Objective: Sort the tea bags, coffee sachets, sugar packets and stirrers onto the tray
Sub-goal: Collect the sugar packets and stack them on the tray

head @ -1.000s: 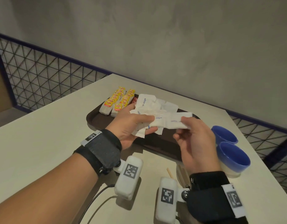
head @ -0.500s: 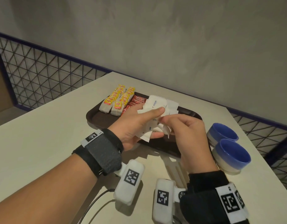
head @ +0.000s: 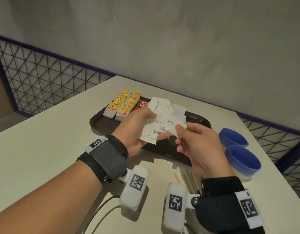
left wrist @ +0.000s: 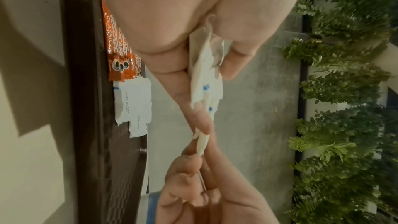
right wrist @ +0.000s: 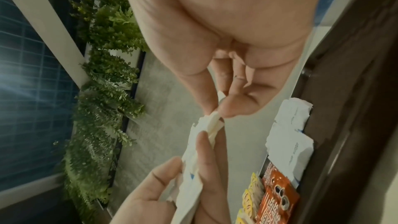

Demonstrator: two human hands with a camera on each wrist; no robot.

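My left hand (head: 154, 128) grips a fanned bundle of white sugar packets (head: 150, 134) above the near part of the dark brown tray (head: 102, 123). My right hand (head: 178, 132) pinches the right edge of one packet (head: 172, 126) of that bundle between thumb and forefinger; the right wrist view shows this pinch (right wrist: 217, 111). On the tray lie two rows of yellow-tagged tea bags (head: 122, 106), red coffee sachets (head: 143, 103) and loose sugar packets (head: 162, 106). Wooden stirrers (head: 190, 181) lie on the table in front of the tray, partly under my right wrist.
Two blue bowls (head: 242, 159) stand on the table right of the tray, close to my right hand. The pale table (head: 44, 149) ends at a wire mesh railing (head: 44, 78) on the left and right. A grey wall rises behind.
A second ago my right hand held one packet stretched out to the right. It then came in against the bundle, and now it pinches a packet's edge slightly right of the bundle.
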